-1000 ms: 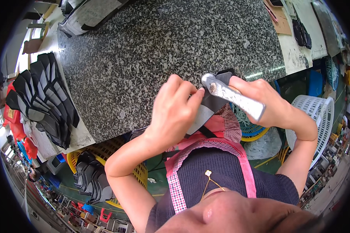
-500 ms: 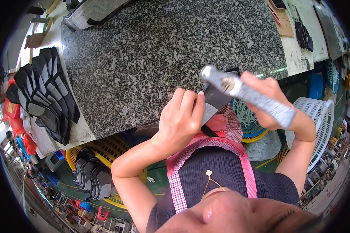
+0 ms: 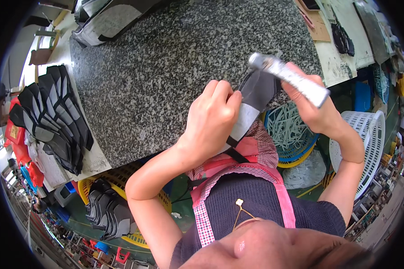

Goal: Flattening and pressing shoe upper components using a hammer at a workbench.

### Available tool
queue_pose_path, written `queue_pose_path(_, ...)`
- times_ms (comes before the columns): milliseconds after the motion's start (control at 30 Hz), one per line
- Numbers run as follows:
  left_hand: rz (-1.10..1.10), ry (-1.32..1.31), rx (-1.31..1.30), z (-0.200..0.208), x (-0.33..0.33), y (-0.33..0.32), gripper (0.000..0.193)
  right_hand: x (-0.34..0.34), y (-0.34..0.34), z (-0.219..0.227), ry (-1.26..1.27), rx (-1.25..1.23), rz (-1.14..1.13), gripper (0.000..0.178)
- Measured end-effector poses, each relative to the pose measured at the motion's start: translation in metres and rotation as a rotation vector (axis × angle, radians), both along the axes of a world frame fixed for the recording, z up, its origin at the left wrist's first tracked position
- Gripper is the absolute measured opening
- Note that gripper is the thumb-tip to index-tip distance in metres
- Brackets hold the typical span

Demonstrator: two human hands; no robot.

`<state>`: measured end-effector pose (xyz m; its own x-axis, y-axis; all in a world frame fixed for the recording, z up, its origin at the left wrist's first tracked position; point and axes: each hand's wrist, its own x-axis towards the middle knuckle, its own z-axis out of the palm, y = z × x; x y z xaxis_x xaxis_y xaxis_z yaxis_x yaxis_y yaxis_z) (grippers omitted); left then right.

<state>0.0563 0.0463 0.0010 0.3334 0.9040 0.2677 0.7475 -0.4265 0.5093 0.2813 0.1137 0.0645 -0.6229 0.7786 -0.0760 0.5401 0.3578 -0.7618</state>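
Closed on a black-and-grey flat piece (image 3: 259, 92), apparently leather or fabric, my left hand (image 3: 213, 117) keeps it at the near edge of a speckled granite slab (image 3: 166, 67). The piece's grey end hangs over that edge toward my apron. My right hand (image 3: 313, 107) grips a hammer (image 3: 292, 80) with a worn silvery surface. Its rounded end is over the far black end of the piece; whether they touch, I cannot tell.
Stacked black-and-grey pieces (image 3: 54, 114) lie on the table to the left, and more fill a yellow basket (image 3: 121, 179) below. A bundle (image 3: 116, 22) rests at the slab's far left. White strips (image 3: 292, 127) sit in a basket beside a white basket (image 3: 359, 143).
The hammer and my right hand have moved farther up and away from me. My left hand has shifted slightly away too, and more of the black-and-grey piece shows.
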Motion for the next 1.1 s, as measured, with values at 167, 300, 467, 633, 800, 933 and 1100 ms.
queue_pose_path(167,-0.008,-0.165,-0.126,0.002,0.009,0.03,0.013,0.009,-0.006,-0.016,-0.035,0.01,-0.019,0.02)
queue_pose_path(300,0.082,-0.429,-0.533,0.015,-0.007,0.028,0.014,0.016,-0.001,-0.024,-0.006,0.027,-0.036,0.019)
queue_pose_path(467,-0.017,-0.186,-0.155,0.007,-0.001,0.009,0.018,0.017,0.015,-0.012,-0.07,-0.062,0.044,0.018)
queue_pose_path(633,-0.12,0.061,-0.041,0.011,0.003,0.007,0.025,0.012,-0.004,-0.004,0.166,0.023,0.068,0.029)
queue_pose_path(800,-0.144,0.133,-0.006,0.012,0.003,0.004,0.02,0.007,0.003,0.0,-0.124,-0.094,0.048,0.019)
queue_pose_path(933,-0.098,-0.011,-0.032,0.006,-0.003,0.005,0.02,0.002,-0.01,-0.008,-0.079,-0.183,0.136,0.023)
queue_pose_path(1100,0.106,-0.416,-0.553,0.018,-0.027,-0.003,0.019,0.005,-0.013,-0.016,-0.067,-0.162,0.055,0.015)
